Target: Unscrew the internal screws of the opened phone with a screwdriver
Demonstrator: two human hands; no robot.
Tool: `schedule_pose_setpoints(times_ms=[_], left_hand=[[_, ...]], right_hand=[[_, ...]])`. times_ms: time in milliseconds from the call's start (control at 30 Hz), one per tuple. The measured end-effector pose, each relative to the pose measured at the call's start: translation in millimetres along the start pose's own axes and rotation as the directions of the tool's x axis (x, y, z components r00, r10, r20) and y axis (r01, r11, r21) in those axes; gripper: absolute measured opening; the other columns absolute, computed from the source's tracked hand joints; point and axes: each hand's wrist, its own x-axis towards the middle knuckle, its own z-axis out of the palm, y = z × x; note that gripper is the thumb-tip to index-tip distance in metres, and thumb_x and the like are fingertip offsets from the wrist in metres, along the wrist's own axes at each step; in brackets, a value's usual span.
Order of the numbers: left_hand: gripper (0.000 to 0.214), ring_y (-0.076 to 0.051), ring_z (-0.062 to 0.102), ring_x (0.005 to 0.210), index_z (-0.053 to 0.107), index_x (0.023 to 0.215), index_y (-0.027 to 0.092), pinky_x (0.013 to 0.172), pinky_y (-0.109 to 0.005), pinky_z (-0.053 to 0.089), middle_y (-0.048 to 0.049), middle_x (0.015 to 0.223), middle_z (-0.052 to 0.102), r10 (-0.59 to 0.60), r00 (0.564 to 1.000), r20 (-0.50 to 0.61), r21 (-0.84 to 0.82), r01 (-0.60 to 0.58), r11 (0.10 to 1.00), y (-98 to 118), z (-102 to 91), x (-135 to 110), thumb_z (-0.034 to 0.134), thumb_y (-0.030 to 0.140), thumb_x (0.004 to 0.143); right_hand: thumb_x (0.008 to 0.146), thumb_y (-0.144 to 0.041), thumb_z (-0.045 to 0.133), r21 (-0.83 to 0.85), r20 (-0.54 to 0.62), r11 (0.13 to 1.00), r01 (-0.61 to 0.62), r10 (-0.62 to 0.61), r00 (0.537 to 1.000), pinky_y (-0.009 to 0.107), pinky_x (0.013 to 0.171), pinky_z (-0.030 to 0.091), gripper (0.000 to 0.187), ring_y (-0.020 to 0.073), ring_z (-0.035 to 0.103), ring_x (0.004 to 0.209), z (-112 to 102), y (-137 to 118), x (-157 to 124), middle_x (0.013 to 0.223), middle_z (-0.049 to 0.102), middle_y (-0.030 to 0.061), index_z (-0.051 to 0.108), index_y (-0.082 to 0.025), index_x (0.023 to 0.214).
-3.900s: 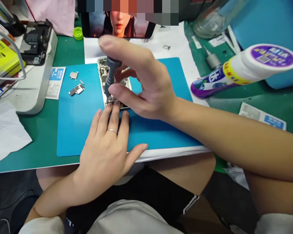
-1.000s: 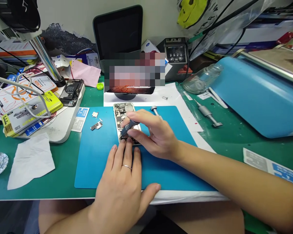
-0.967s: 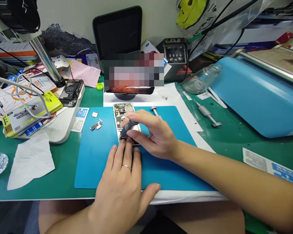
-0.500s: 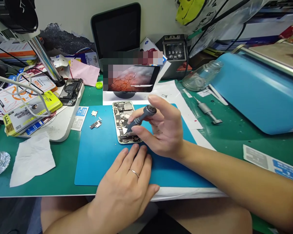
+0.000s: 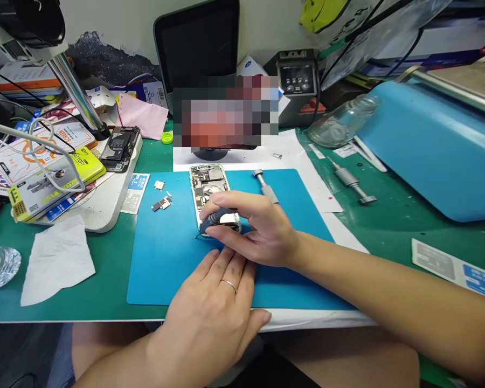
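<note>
My right hand (image 5: 262, 229) is closed round a dark grey precision screwdriver (image 5: 215, 216) held at a low slant. Its thin tip points at the blue mat (image 5: 157, 275), just off the lower left corner of an opened phone (image 5: 210, 175). The phone lies with its inner parts bare, and my fingers hide much of its lower half. Below the phone my left hand (image 5: 214, 307) rests flat on the mat, fingers stretched out and a ring on one. Small metal shield plates (image 5: 161, 203) and a little metal piece (image 5: 159, 185) lie left of the phone.
A second screwdriver (image 5: 265, 186) lies on the mat behind my right hand, and another (image 5: 353, 183) is farther right. A glass jar (image 5: 343, 121) lies on its side. Boxes (image 5: 56, 186) and another opened phone (image 5: 120, 148) sit at left, near a crumpled tissue (image 5: 59, 261).
My right hand has come down and tilted the screwdriver flatter. Its tip has moved from inside the phone to the mat beside its lower left corner. My left hand stays flat.
</note>
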Motion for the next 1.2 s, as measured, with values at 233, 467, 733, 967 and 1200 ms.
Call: schedule_pose_setpoints(times_ms=[233, 467, 733, 967, 1200], left_hand=[[0.054, -0.028, 0.051, 0.139, 0.052, 0.143, 0.006, 0.12, -0.042, 0.039, -0.0137, 0.147, 0.058, 0.002, 0.999, 0.048, -0.056, 0.001, 0.998, -2, -4.6, 3, 0.042, 0.045, 0.106], [0.029, -0.02, 0.065, 0.105, 0.06, 0.127, 0.014, 0.091, -0.032, 0.053, -0.0073, 0.115, 0.069, -0.068, 0.993, -0.093, -0.259, 0.042, 0.965, -19, -46.6, 7, 0.051, 0.029, 0.104], [0.026, -0.02, 0.061, 0.081, 0.064, 0.122, 0.018, 0.064, -0.031, 0.046, -0.0037, 0.095, 0.063, -0.363, 0.909, -0.205, -0.095, 0.351, 0.932, -44, -41.7, 5, 0.059, 0.032, 0.1], [0.025, -0.023, 0.062, 0.083, 0.066, 0.12, 0.017, 0.069, -0.035, 0.046, -0.0038, 0.09, 0.062, -0.308, 0.938, -0.156, 0.021, 0.315, 0.949, -48, -26.2, 9, 0.057, 0.029, 0.1], [0.02, -0.022, 0.061, 0.081, 0.067, 0.116, 0.017, 0.069, -0.035, 0.044, -0.003, 0.088, 0.063, -0.311, 0.932, -0.184, -0.013, 0.314, 0.949, -49, -24.8, 9, 0.058, 0.025, 0.1]], right_hand=[[0.091, -0.006, 0.064, 0.044, -0.038, 0.999, 0.004, -0.002, 0.999, 0.026, 0.084, 0.064, 0.057, 0.0129, 0.07, 0.095, -1, 2, -2, 0.106, 0.067, 0.0049, 0.043, -0.022, 0.142], [0.09, -0.007, 0.066, 0.15, -0.154, 0.983, -0.106, 0.129, 0.98, 0.024, 0.081, 0.064, 0.06, 0.0118, 0.069, 0.096, -3, 3, -1, 0.11, 0.064, 0.003, 0.044, -0.028, 0.141], [0.089, -0.004, 0.065, 0.115, -0.212, 0.993, -0.016, 0.04, 0.977, 0.025, 0.08, 0.064, 0.066, 0.0114, 0.068, 0.096, -5, -7, -1, 0.11, 0.063, 0.0037, 0.041, -0.03, 0.146], [0.091, -0.006, 0.064, 0.127, -0.194, 0.991, -0.031, 0.056, 0.979, 0.026, 0.082, 0.066, 0.062, 0.0123, 0.069, 0.098, -3, -5, -1, 0.112, 0.062, 0.0045, 0.042, -0.029, 0.144], [0.09, -0.005, 0.064, 0.152, -0.212, 0.988, -0.04, 0.072, 0.974, 0.028, 0.082, 0.066, 0.061, 0.0132, 0.07, 0.099, -1, -8, 0, 0.119, 0.06, 0.0056, 0.044, -0.03, 0.142]])
